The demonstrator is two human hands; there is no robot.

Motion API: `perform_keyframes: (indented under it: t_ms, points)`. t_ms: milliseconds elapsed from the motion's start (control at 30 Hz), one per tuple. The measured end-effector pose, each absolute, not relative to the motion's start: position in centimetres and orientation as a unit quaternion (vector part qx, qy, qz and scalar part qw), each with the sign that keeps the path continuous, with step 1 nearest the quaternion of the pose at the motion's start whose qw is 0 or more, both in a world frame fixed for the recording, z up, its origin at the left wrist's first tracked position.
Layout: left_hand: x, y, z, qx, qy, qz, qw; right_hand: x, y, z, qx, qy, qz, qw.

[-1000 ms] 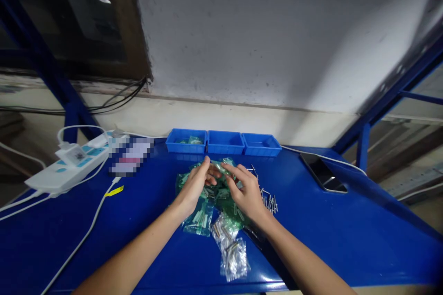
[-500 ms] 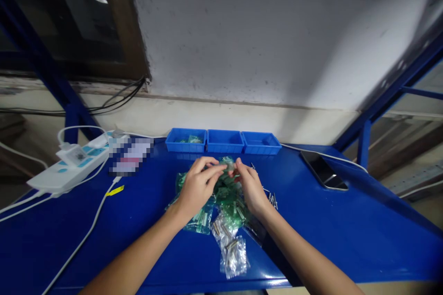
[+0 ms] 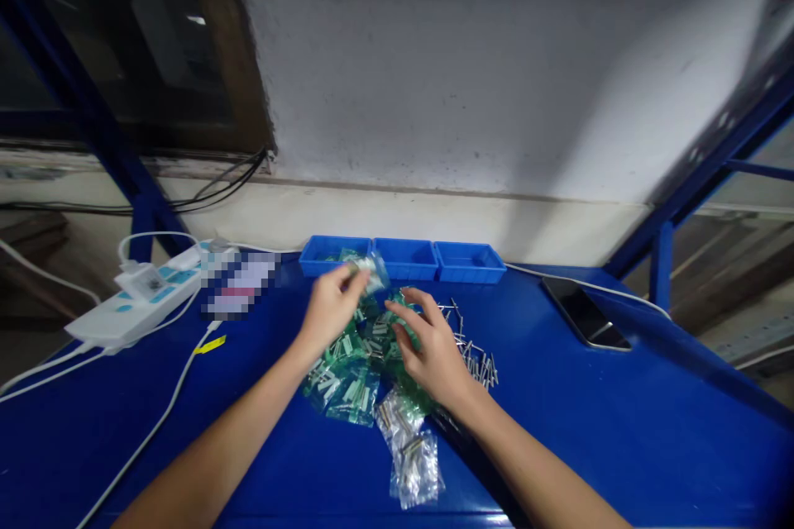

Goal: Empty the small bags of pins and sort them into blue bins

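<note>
My left hand [image 3: 332,297] pinches a small clear-green plastic bag [image 3: 372,271] in front of the left blue bin [image 3: 310,266]. My right hand [image 3: 431,343] is over the right side of a pile of green bags [image 3: 353,397], fingers apart and curved, with nothing seen between them. The bags in the pile hold small light-coloured pieces. Nearer the front edge lie clear bags [image 3: 415,471] with metal pins inside. Loose metal pins [image 3: 480,365] are scattered to the right of my right hand.
A middle blue bin [image 3: 406,262] and a right blue bin [image 3: 470,264] stand by the wall. A black phone [image 3: 583,314] lies at the right. At the left are a white power strip [image 3: 136,302], a white cable and a yellow tag [image 3: 211,345].
The hands have separated. My left hand has moved slightly left and up with the bag, towards the left bin. My right hand has shifted down and left, its fingers now spread.
</note>
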State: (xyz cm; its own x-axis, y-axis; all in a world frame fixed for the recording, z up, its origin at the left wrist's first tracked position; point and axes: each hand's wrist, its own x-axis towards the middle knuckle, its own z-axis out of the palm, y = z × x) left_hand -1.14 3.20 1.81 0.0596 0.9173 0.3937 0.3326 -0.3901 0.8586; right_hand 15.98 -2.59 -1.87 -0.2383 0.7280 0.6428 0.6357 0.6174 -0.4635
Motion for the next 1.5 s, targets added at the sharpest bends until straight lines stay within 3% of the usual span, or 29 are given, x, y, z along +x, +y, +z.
perform_keyframes:
  t_ms: [100, 167, 233, 367, 567, 767, 900, 1000, 1133, 1367, 1500]
  points:
    - [-2.8, 5.9, 5.3, 0.662, 0.485, 0.571, -0.005, 16.1, -2.7, -1.4, -0.451, -0.761, 0.064, 0.461]
    - [-3.4, 7.4, 6.8, 0.683, 0.498, 0.522, -0.109, 16.3, -2.7, -1.1, -0.46, -0.75, 0.06, 0.471]
    - [-3.5, 8.2, 6.8, 0.73, 0.521, 0.418, -0.146, 16.6, -2.5, -1.1, -0.472, -0.744, 0.055, 0.47]
    - [-3.4, 7.9, 2.2, 0.808, 0.533, 0.249, -0.037, 17.0, -2.1, -1.3, -0.509, -0.732, 0.066, 0.448]
    - [-4.6, 7.3, -3.9, 0.793, 0.56, 0.225, 0.081, 16.9, -2.2, -1.1, -0.533, -0.732, 0.102, 0.411]
    - [-3.9, 6.1, -2.2, 0.748, 0.508, 0.383, 0.189, 16.9, -2.0, -1.2, -0.526, -0.728, 0.153, 0.411]
    - [-1.9, 3.8, -1.0, 0.755, 0.378, 0.471, 0.257, 16.8, -1.5, -1.2, -0.511, -0.658, 0.336, 0.44]
    - [-0.8, 1.9, -0.5, 0.801, 0.302, 0.447, 0.26, 16.8, -1.1, -1.4, -0.486, -0.533, 0.497, 0.481]
    - [-0.5, 0.8, -0.3, 0.839, 0.317, 0.371, 0.241, 16.9, -0.8, -1.7, -0.437, -0.456, 0.566, 0.53]
    - [-0.7, 1.9, -1.0, 0.793, 0.408, 0.376, 0.252, 17.1, -0.6, -2.1, -0.425, -0.496, 0.474, 0.59]
    - [-0.3, 1.8, -0.6, 0.684, 0.462, 0.373, 0.423, 17.1, -1.1, -1.8, -0.448, -0.612, 0.301, 0.578]
